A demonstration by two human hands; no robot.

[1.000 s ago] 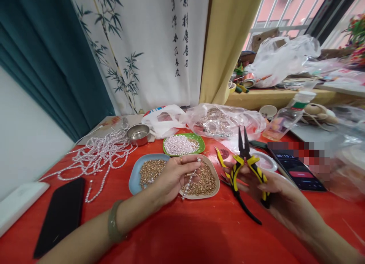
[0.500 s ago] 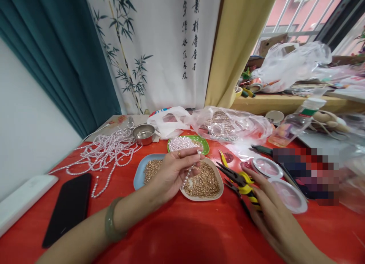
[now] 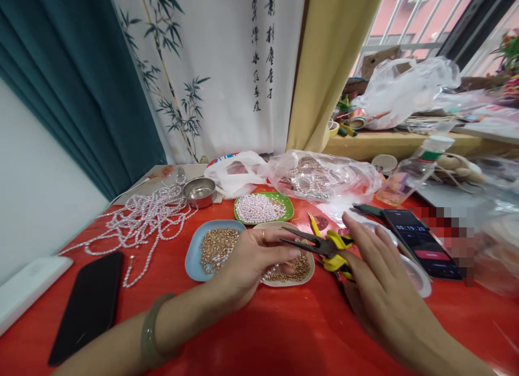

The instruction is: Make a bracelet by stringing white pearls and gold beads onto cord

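Note:
My left hand [image 3: 255, 257] pinches a short strand of pearl-like beads [image 3: 271, 272], which hangs below the fingers over the beige plate [image 3: 311, 265] of small gold beads [image 3: 292, 271]. My right hand [image 3: 381, 268] is closed around yellow-and-black needle-nose pliers [image 3: 330, 249]. The pliers' jaws are slightly parted and reach to the left fingertips; whether they touch the strand I cannot tell. Left of that plate, partly behind my left hand, lies a blue plate [image 3: 193, 257] with gold beads [image 3: 217, 246]. Behind them is a green plate [image 3: 288, 209] of pale pink beads [image 3: 259, 208].
A tangle of bead strands [image 3: 150, 216] and a dark phone [image 3: 89, 305] lie at left. A metal tin [image 3: 199, 192] and plastic bags [image 3: 324, 176] stand behind the plates. Yellow tweezers [image 3: 314, 224], a lit phone [image 3: 421, 243] and a bottle [image 3: 416, 170] are at right.
The pliers have been lifted from the table by my right hand and moved left to my left fingertips. My left hand stays near the plates with the strand; the view has shifted slightly.

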